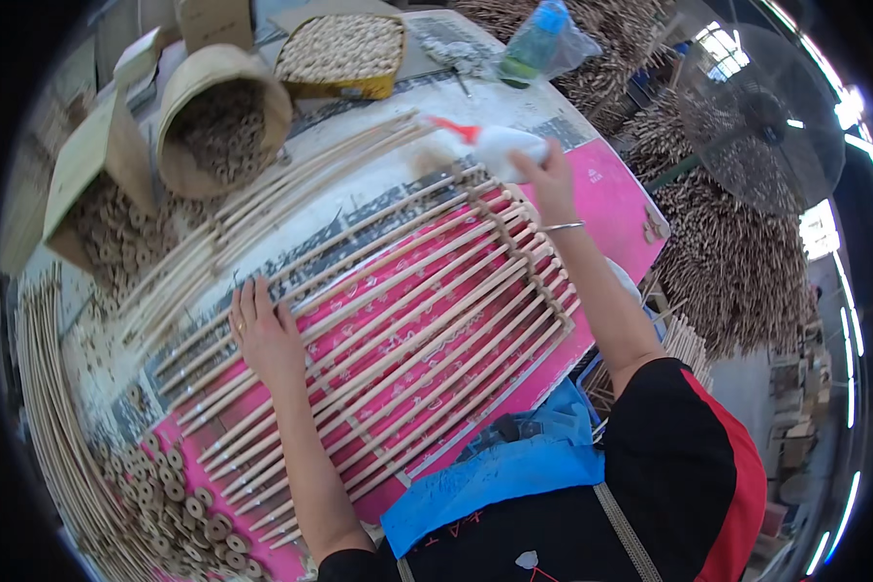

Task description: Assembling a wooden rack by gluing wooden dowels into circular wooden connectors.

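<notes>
Many slim wooden rods (427, 325) lie side by side across a pink patterned sheet. Near their right ends, a row of small brown wooden pieces (531, 264) runs across them. My left hand (267, 335) rests on the upper rods toward their left side, fingers stretched out and holding nothing. My right hand (551, 184) is wrapped around a white squeeze bottle (504, 147) with a red nozzle, tilted with its tip pointing left. The bottle is smeared by motion above the upper right rod ends, so whether its tip touches anything I cannot tell.
More loose rods (204, 262) lie beyond the sheet. A tipped round tub (179, 107) and a wooden box (97, 184) spill brown wooden rings. Ring-shaped discs (179, 504) pile at lower left beside long rods (53, 417). A yellow tray (359, 82) and drink bottle (536, 44) stand at the back.
</notes>
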Tool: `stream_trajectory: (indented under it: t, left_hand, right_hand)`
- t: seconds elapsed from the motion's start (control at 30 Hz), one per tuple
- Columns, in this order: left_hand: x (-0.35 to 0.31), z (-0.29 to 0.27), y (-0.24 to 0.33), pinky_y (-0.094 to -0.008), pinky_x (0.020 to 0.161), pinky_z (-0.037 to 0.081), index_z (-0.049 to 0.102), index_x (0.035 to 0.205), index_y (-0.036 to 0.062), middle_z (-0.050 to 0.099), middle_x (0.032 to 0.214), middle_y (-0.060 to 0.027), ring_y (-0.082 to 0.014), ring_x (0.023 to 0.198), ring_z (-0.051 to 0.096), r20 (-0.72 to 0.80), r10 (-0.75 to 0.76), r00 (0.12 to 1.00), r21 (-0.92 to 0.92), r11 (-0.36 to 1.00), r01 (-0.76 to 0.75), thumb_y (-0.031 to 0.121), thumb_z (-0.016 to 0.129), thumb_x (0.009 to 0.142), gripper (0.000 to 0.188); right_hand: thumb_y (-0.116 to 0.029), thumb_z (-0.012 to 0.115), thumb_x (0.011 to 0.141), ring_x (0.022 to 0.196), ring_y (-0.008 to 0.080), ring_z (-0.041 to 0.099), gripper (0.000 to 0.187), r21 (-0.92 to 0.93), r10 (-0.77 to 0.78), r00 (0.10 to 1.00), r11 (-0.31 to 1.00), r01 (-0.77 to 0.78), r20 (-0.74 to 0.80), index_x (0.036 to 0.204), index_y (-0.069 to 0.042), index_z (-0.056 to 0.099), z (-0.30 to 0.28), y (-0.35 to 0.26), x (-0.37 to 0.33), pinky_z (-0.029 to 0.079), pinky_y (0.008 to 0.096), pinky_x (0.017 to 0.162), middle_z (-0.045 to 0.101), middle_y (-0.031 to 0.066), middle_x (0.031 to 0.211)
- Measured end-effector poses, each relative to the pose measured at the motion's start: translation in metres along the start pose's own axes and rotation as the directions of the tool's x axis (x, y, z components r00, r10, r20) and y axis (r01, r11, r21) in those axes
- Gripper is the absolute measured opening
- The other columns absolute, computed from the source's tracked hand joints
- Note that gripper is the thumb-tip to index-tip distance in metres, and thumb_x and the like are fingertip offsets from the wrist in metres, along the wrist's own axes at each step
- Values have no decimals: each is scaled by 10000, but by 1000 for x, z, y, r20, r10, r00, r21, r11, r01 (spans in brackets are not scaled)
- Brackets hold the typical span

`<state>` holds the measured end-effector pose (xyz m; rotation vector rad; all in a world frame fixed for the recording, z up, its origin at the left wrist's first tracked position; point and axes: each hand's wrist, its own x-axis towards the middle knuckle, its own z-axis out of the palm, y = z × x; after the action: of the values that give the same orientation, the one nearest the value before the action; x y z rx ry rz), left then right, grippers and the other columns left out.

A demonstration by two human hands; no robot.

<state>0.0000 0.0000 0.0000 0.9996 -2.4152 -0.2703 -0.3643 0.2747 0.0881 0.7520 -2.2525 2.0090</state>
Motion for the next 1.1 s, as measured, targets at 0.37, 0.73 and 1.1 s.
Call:
stream_trajectory:
  t: [0.37, 0.73, 1.1]
  left_hand:
    - [-7, 2, -6, -473, 1213, 359, 600, 1449, 59, 570, 1503, -143, -344, 1458, 455, 29, 40, 999, 50, 998, -42, 212, 594, 1035, 441]
    - [6, 13, 1, -478, 1185, 383, 594, 1455, 79, 589, 1473, -144, -372, 1402, 504, 11, 87, 996, 45, 995, -87, 226, 626, 1001, 477]
    - [-4, 6, -5, -482, 1181, 384, 594, 1444, 80, 600, 1463, -149, -377, 1414, 492, -49, 80, 996, 59, 995, -77, 243, 634, 999, 476]
  right_hand:
    - [-357, 904, 777, 869, 279, 710, 592, -427, 65, 936, 877, -219, -347, 1149, -1, 611, -111, 120, 14, 561, 429, 766, 721, 135, 1015]
    - [-375, 879, 816, 1318, 376, 578, 830, -582, -209, 950, 812, 36, -234, 1448, 33, 528, -156, 119, 22, 450, 447, 1115, 600, 257, 1420]
    - [-138, 718, 973, 1034, 170, 728, 340, -192, -105, 843, 952, 239, 528, 1295, -32, 701, 22, 37, 10, 558, 318, 924, 776, 100, 1175]
